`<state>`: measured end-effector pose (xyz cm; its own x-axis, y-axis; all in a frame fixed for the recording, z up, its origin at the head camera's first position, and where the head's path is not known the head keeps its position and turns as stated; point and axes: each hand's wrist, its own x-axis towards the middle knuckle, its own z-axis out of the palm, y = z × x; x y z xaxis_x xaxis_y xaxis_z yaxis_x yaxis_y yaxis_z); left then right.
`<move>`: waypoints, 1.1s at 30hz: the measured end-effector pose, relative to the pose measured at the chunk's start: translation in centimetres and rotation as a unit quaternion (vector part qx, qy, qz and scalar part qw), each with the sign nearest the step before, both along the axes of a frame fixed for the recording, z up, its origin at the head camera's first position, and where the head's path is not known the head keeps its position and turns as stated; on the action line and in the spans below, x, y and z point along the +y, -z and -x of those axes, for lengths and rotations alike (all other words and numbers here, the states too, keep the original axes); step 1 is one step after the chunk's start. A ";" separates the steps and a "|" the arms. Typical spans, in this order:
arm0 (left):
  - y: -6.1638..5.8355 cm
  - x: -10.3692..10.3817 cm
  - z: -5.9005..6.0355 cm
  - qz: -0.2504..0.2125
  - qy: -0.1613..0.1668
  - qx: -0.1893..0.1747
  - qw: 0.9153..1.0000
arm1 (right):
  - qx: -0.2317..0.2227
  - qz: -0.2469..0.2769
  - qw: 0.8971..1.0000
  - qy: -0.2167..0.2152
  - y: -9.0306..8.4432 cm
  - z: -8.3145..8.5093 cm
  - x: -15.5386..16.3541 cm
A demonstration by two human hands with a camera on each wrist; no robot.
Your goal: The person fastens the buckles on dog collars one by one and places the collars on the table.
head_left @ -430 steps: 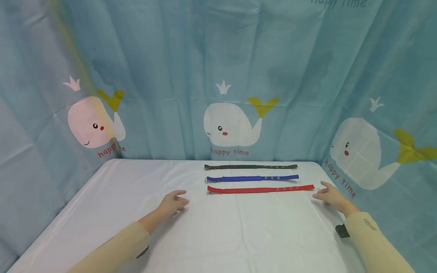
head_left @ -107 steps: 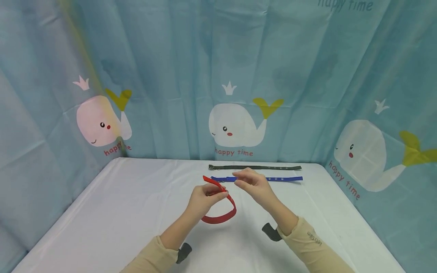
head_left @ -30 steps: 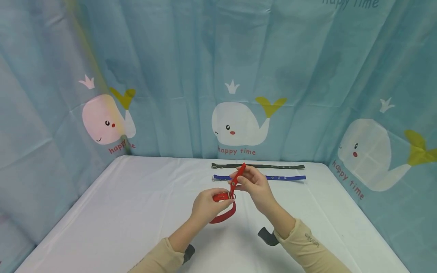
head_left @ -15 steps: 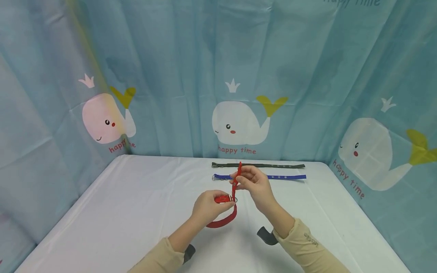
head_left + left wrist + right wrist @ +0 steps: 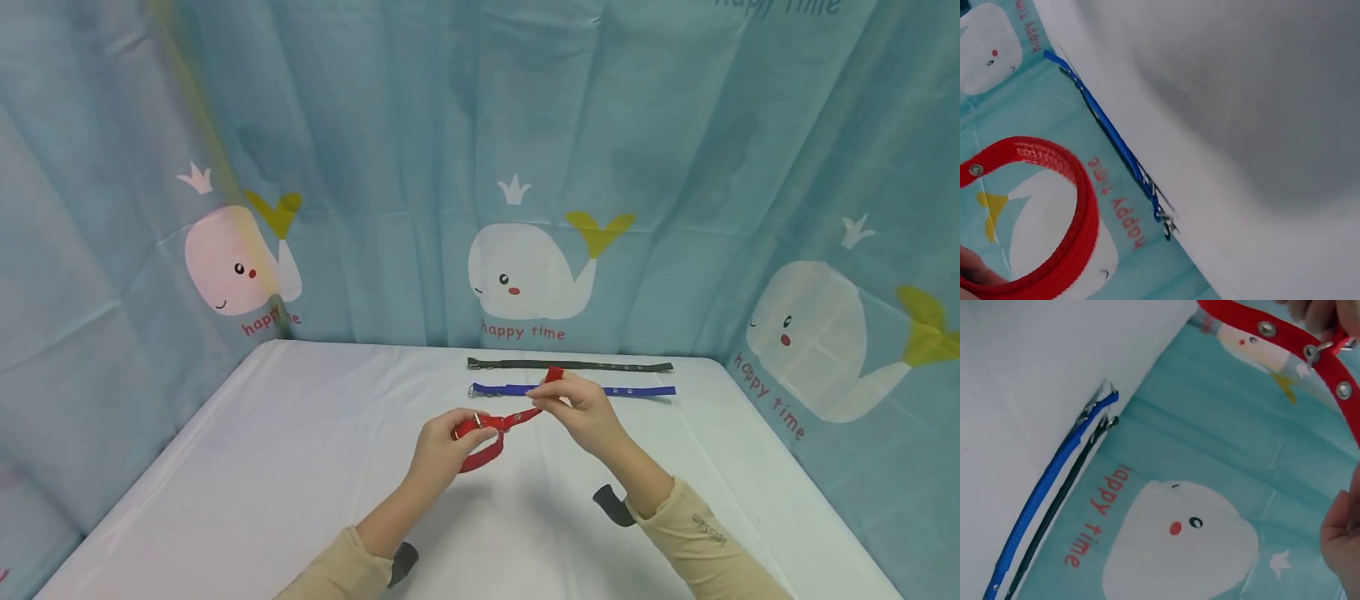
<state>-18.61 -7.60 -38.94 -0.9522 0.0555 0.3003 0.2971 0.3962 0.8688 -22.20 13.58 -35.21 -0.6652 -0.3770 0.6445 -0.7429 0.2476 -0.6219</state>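
A red collar, bent into a loop, is held above the table. At its buckle end the left hand pinches it between thumb and fingers. The right hand pinches the strap's free end, stretched up to the right. The left wrist view shows the loop of the red collar hanging in the air, with a fingertip at its lower left. In the right wrist view, metal eyelets line the red strap and a metal prong crosses it near an eyelet; whether the prong sits in the hole I cannot tell.
A blue collar and a dark green collar lie stretched out along the back of the white table. Behind the table hangs a blue curtain printed with whales. The right hand partly covers the blue collar.
The red collar lay flat at first; the hands have since lifted and looped it. In the last half second the right hand shifted right, drawing the upright free end over to the right.
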 end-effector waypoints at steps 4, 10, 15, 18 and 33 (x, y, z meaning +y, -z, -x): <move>-0.2 -0.1 0.0 0.000 0.001 0.008 1.000 | -0.003 -0.017 1.000 -0.004 0.0 0.0 0.0; 0.0 0.2 0.0 -0.011 0.000 0.010 1.000 | -0.151 0.047 0.987 -0.040 -0.2 -0.2 -1.3; 0.1 0.3 0.1 -0.024 -0.013 0.003 1.000 | -0.188 0.066 0.979 -0.037 0.1 -0.4 -2.0; 0.1 0.4 0.2 -0.030 -0.014 -0.003 0.999 | -0.191 0.063 0.979 -0.021 0.4 -0.4 -2.3; -0.2 0.6 0.3 -0.085 -0.014 -0.044 0.995 | 0.028 0.041 0.999 -0.022 0.2 0.1 -2.0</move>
<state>-18.92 -7.02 -38.71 -0.9756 -0.0166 0.2191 0.2082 0.2485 0.9460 -22.29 11.60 -35.42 -0.6116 -0.3493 0.7098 -0.7857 0.1634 -0.5966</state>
